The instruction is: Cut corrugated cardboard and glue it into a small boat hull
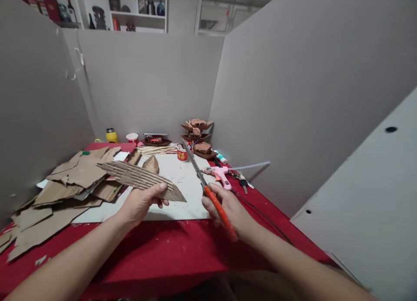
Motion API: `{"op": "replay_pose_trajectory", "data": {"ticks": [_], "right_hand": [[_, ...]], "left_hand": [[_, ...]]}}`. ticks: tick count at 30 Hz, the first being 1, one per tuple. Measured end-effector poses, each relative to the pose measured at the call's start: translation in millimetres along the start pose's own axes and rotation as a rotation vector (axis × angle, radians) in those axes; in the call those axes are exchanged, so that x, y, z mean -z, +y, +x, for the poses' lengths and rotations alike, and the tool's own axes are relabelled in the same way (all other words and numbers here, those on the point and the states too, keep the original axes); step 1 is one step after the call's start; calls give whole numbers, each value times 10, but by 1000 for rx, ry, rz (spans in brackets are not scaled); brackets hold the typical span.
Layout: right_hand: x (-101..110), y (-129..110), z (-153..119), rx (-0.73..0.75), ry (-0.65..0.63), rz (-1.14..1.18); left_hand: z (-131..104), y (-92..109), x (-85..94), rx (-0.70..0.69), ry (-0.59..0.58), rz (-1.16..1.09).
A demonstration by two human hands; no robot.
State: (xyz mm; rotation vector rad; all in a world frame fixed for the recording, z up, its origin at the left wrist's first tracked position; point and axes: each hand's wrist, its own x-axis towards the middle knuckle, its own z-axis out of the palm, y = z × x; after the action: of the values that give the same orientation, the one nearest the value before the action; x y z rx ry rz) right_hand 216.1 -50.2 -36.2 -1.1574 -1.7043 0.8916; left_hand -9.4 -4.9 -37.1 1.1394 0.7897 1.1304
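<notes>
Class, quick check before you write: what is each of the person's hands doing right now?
Left hand: closed on a pointed piece of corrugated cardboard.
Right hand: closed around orange-handled scissors.

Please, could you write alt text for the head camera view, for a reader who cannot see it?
A left hand holds a ridged, pointed cardboard piece while the right hand grips orange-handled scissors over a red-covered table. Around them are a cardboard pile, a pink glue gun and small brown model boats.
</notes>
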Motion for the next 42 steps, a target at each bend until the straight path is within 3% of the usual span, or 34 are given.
{"op": "replay_pose_trajectory", "data": {"ticks": [5,11,19,31,42], "right_hand": [[226,-86,-185,17,-148,-498],[180,-166,-249,-44,-145,-832],[197,-111,-263,7,-139,-914],[193,-95,-259,42,-128,-993],[164,-7,-299,97,-49,-961]], "left_hand": [[-19,5,-7,-52,3,-2],[-50,-16,1,-107,-30,81],[-80,18,17,-152,-34,303],[-114,108,-78,-153,2,456],[-18,-101,48,-98,-16,293]]}}
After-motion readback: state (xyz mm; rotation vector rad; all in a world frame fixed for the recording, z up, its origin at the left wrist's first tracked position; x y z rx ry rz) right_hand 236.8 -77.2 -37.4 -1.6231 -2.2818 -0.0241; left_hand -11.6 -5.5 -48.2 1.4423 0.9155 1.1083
